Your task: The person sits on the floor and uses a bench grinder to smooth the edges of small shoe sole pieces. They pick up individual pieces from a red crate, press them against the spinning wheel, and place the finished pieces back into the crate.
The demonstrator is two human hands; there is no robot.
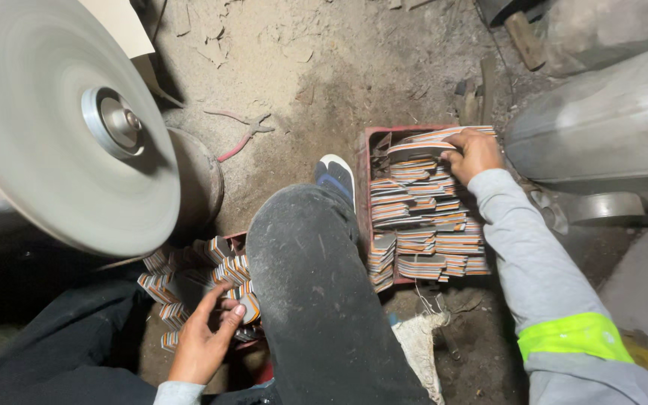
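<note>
You sit with your raised knee as the divider of the whole set-up, and everything is placed by which side of it it falls on. To the right of the knee, your right hand reaches out at full arm's length into the red crate, fingers curled over the top striped piece of a stack; the flat layered pieces there lie in neat piles, likely so one lifts off cleanly. To the left of the knee, your left hand rests half open on the loose heap of striped pieces, thumb and fingers pinching lightly at one (whether it is truly gripped, I cannot tell). That heap sits directly under the big grey sanding disc, within a short drop of it. Beyond the knee, red-handled pliers lie on the dusty floor, and a whitish rag lies beside your leg.
</note>
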